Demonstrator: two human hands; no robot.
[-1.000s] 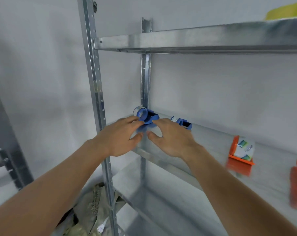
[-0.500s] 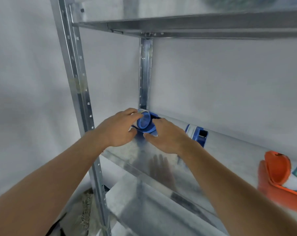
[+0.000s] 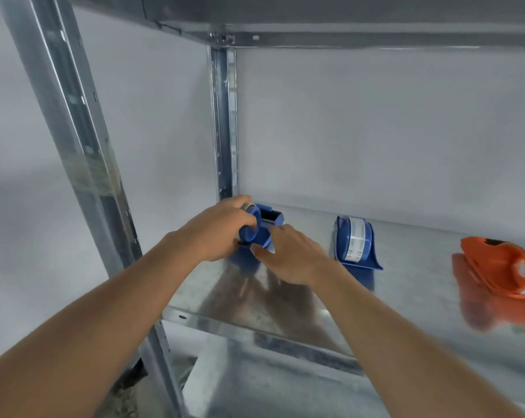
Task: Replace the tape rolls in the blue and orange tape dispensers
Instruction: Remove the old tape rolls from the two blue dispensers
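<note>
A blue tape dispenser [image 3: 267, 224] sits at the back left corner of the metal shelf [image 3: 406, 297]. My left hand [image 3: 216, 233] grips it around its round blue hub, fingers curled over the top. My right hand [image 3: 291, 257] rests against its front lower edge, fingertips touching the blue plastic. A second blue dispenser [image 3: 356, 242] holding a white printed tape roll stands upright just right of my right hand. An orange dispenser [image 3: 499, 268] lies on the shelf at the far right, partly cut off by the frame edge.
A perforated steel upright [image 3: 83, 164] stands at the front left and another [image 3: 225, 122] in the back corner. An upper shelf [image 3: 345, 28] hangs overhead. A lower shelf [image 3: 285, 384] lies beneath, with a white wall behind.
The view has moved closer and tilted down. My left hand has closed further around the blue dispenser's hub, and my right hand stays at its front edge. The second blue and orange dispensers show more fully.
</note>
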